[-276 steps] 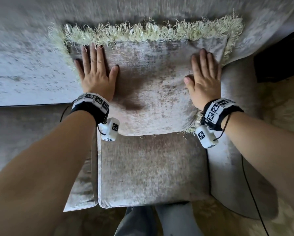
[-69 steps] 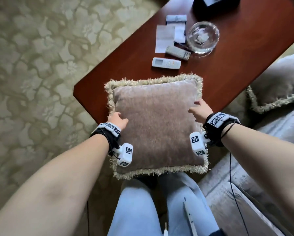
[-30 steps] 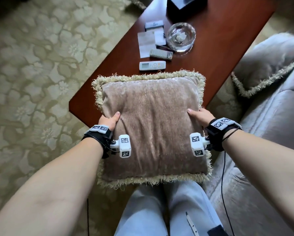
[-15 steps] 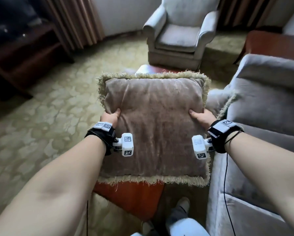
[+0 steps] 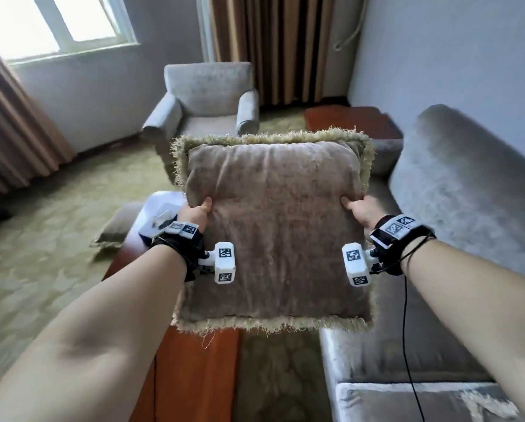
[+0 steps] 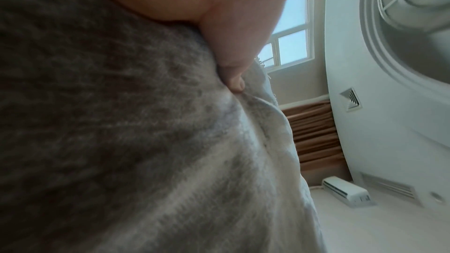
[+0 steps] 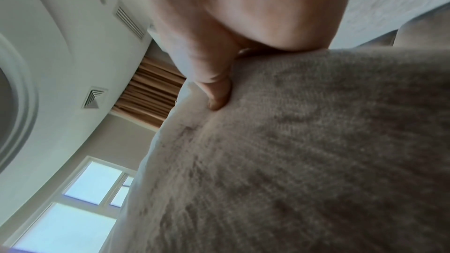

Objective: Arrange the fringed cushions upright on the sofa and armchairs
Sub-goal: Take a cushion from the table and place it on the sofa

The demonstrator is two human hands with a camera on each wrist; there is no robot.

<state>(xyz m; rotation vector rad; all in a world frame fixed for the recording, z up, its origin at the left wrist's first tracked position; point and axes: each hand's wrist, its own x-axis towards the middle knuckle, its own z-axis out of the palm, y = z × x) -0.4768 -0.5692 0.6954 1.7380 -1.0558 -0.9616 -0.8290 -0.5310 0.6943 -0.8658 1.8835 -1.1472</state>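
Note:
I hold a brown velvet cushion (image 5: 273,226) with a pale fringe in the air in front of me, face toward me. My left hand (image 5: 195,213) grips its left edge, thumb on the front. My right hand (image 5: 360,208) grips its right edge the same way. Both wrist views are filled by the cushion fabric (image 6: 121,141) (image 7: 304,161) with a thumb pressed into it. Beyond the cushion stands a grey armchair (image 5: 203,102). The grey sofa (image 5: 456,214) runs along the right. Another cushion (image 5: 116,226) lies on the carpet at the left.
The red-brown coffee table (image 5: 188,360) lies below the held cushion, with white papers (image 5: 164,208) on its far end. A wooden side table (image 5: 352,120) stands between armchair and sofa. Curtains (image 5: 273,47) and a window (image 5: 57,22) are behind. Patterned carpet (image 5: 42,254) covers the floor.
The cushion has come up off the coffee table and is carried in both hands. My view has risen from the table toward the armchair at the far end of the room.

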